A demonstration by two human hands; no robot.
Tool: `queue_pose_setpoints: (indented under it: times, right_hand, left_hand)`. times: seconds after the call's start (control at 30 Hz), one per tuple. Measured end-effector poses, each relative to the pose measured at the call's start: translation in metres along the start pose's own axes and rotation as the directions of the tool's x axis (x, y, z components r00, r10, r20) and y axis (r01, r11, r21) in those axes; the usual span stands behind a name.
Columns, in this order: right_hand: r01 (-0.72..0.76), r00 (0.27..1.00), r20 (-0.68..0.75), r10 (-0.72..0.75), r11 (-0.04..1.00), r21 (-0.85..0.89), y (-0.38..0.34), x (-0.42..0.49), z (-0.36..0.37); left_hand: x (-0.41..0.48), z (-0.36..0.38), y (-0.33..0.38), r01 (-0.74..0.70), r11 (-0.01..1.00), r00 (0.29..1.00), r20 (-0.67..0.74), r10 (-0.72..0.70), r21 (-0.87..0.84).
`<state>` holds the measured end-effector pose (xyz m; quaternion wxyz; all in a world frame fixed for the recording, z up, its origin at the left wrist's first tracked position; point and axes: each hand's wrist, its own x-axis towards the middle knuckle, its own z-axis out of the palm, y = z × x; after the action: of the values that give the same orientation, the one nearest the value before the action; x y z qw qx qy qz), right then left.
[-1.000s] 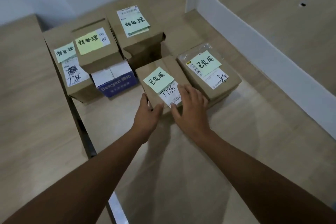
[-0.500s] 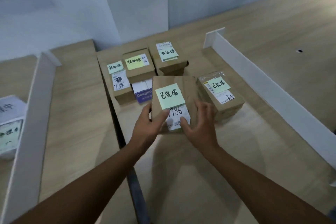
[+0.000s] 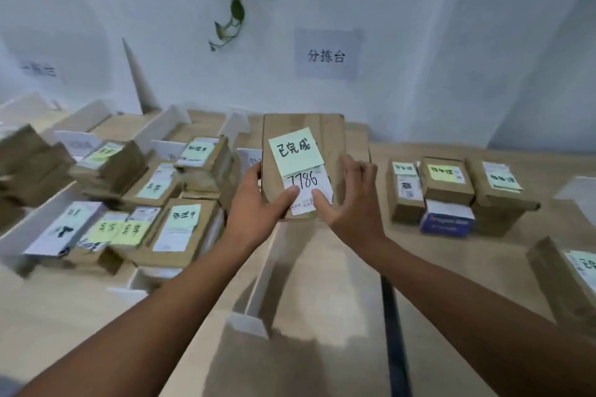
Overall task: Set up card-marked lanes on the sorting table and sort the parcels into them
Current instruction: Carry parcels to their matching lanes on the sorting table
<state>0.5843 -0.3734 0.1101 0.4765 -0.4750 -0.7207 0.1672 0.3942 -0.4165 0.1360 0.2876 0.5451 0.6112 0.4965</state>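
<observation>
Grip: left hand (image 3: pixel 254 203) and right hand (image 3: pixel 351 206) clasp opposite edges of one parcel (image 3: pixel 332 138), holding it raised above the bench (image 3: pixel 322 284). The step in hand is probably carriage to a lane. The next move calls for matching its green note (image 3: pixel 295 151) to a lane among the white dividers (image 3: pixel 261 284) and lowering the parcel there.

Dim bluish light; edges blurred and warped.

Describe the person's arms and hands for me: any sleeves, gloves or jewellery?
No sleeve shows on the left forearm or right forearm up to the picture's edge. The left hand and right hand wear no gloves; no watch, ring or band is visible.
</observation>
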Motion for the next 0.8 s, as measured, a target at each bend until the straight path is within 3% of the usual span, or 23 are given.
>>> queue_pose_setpoints:
  times: [0.23, 0.43, 0.63, 0.8]
  right_hand:
    - [0.219, 0.971, 0.061, -0.232, 0.961, 0.169, -0.181, -0.018, 0.189]
    - [0.247, 0.931, 0.185, -0.315, 0.917, 0.314, -0.315, -0.054, 0.327]
    - [0.227, 0.892, 0.277, -0.356, 0.884, 0.408, -0.386, -0.068, 0.432]
    - [0.223, 0.883, 0.327, -0.338, 0.913, 0.342, -0.407, -0.059, 0.521]
  left_hand:
    - [-0.051, -0.254, -0.048, -0.011, 0.997, 0.966, -0.257, 0.030, 0.073]
    - [-0.106, -0.426, -0.096, 0.080, 0.990, 0.903, -0.430, -0.021, 0.120]
    - [-0.117, -0.534, -0.141, 0.133, 0.977, 0.850, -0.526, -0.027, 0.165]
    - [-0.090, -0.595, -0.197, 0.178, 0.972, 0.838, -0.542, -0.068, 0.152]
